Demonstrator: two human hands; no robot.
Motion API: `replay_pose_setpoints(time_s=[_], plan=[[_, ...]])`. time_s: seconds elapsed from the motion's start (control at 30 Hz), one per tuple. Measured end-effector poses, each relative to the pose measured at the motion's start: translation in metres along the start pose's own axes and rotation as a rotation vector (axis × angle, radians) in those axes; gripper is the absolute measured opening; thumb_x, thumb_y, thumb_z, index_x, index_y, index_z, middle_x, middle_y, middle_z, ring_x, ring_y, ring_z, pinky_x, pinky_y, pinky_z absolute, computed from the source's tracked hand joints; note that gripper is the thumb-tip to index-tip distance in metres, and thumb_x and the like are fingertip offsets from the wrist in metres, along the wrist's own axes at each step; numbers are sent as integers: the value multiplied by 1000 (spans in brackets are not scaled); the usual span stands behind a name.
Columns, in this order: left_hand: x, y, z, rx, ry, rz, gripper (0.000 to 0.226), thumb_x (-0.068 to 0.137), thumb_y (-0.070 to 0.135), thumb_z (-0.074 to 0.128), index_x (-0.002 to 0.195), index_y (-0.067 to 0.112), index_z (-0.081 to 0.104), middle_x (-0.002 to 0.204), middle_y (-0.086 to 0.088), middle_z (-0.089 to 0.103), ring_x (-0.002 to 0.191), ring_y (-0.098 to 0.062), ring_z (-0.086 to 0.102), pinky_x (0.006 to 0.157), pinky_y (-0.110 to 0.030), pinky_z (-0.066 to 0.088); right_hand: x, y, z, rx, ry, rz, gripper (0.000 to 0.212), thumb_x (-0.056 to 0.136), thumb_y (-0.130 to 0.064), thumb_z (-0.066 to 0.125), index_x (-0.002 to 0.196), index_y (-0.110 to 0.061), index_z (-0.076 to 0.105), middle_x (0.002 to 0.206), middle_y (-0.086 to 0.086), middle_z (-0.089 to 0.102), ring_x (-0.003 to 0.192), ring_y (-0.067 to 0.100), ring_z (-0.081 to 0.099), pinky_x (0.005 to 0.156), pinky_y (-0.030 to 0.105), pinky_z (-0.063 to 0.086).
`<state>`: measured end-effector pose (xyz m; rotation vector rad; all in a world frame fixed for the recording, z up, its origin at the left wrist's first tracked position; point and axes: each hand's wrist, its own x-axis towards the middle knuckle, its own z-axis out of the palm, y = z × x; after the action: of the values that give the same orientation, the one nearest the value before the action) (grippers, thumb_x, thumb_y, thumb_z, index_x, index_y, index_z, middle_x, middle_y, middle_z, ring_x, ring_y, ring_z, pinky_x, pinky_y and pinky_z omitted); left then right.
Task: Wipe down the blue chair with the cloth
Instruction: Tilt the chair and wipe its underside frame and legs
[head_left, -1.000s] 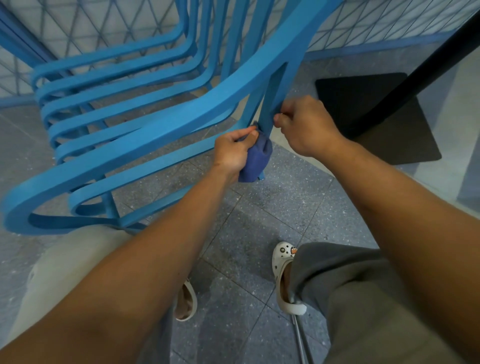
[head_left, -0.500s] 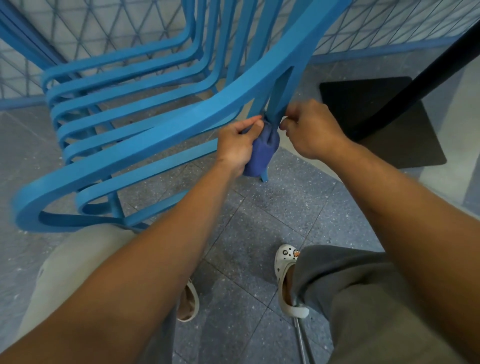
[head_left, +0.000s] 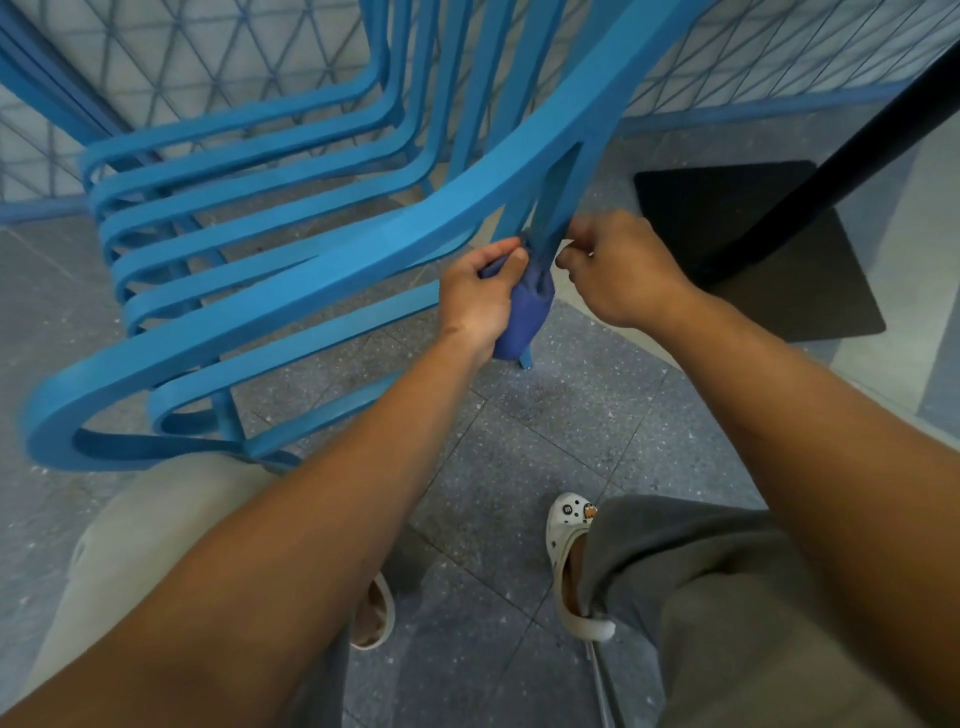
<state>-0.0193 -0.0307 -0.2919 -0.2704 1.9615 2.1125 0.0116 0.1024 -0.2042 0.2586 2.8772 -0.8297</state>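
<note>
A: Status on the wipe?

B: Mid-job. Blue chair (head_left: 291, 280) is tipped toward the camera, armrest rail sweeping across the middle of the view. Cloth (head_left: 522, 317), dark blue, is bunched around a thin upright strut just under that rail.

A: Hands?

B: Left hand (head_left: 475, 296) has fingers and thumb curled round the cloth, clamping it onto the strut. Right hand (head_left: 618, 270) is on the other side of the same strut with fingers curled in tight at the strut. It looks like it's pinching the cloth's far edge or the strut itself, but I can't tell which from this angle.

A: So what's covered?

B: Can't read clean vs dirty off the surface; no visible residue or wet streaks anywhere. Judging by position only: work is on one strut by the armrest. Seat slats, back slats, the far armrest and the legs have no cloth on them right now.

A: Estimate?

B: Partway at best. My guess is most of the frame is left, and each slat needs its own pass. Strut's lower end near the tiled floor (head_left: 519, 467) sits below the cloth, so that bit probably isn't done either.

A: Anything in the way?

B: Black table base (head_left: 727, 218) close on the right. Not touching the chair as far as I can see.
</note>
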Motion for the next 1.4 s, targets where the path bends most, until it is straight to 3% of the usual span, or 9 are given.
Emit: replay_pose_setpoints(time_s=[0.23,0.53,0.7,0.77,0.9,1.03,1.1,1.23,1.4], plan=[[1,28,4,-141,-30,11,9,94,10,70,100,15,73,109,-9,76,107,-22,72,101,-40,55,1,1,0,-3,-25,-22,28,100,-14,52,122,-20,70,91,0,64,81,21,59,73,29,43],[-3,13,-7,140,-3,-35,20,94,16,71,113,8,73,109,-4,75,102,-14,71,98,-32,56,-3,-3,-4,-10,-88,-3,35,102,-24,55,135,-24,63,105,-6,67,95,16,63,82,26,44],[-5,8,-16,126,78,-120,17,95,16,69,106,7,76,104,-6,77,99,-19,73,97,-42,57,-16,-6,-4,-120,-102,3,27,94,-36,62,95,-13,76,87,6,74,82,23,68,81,42,58],[-8,9,-19,90,98,-155,18,95,15,66,107,5,76,106,-9,76,102,-22,72,99,-44,56,-26,-8,-2,-116,-138,-22,29,95,-38,65,110,-16,73,103,5,74,94,22,68,87,37,55],[-27,20,-15,-32,41,-277,25,98,4,55,118,2,70,114,-14,73,107,-29,70,97,-45,56,-42,-10,3,-40,-289,-138,71,90,-38,75,150,-21,42,142,2,57,104,13,61,83,19,39],[-48,34,-8,-204,-39,-333,33,99,-5,46,128,0,62,115,-14,70,98,-24,70,88,-35,59,-45,-4,15,-7,-253,-116,76,81,-39,81,145,-21,43,138,4,56,120,21,58,96,26,45],[-54,40,-9,-232,-52,-325,35,99,-4,45,131,-1,60,122,-19,68,104,-26,68,91,-36,58,-44,-2,19,-1,-134,-100,64,78,-38,81,133,-19,54,128,5,63,114,24,61,95,35,50],[-65,57,-20,-8,-119,-216,44,98,7,55,142,11,52,131,-16,64,107,-21,64,90,-35,56,-43,-4,14,39,17,-101,45,80,-32,78,120,-19,64,115,3,71,102,23,65,79,31,47],[-80,84,-44,697,-214,74,63,97,33,61,154,19,38,150,-2,52,132,-16,54,113,-41,43,-42,-9,-2,85,206,-93,36,80,-36,74,112,-20,67,106,3,73,97,26,68,81,45,56]])
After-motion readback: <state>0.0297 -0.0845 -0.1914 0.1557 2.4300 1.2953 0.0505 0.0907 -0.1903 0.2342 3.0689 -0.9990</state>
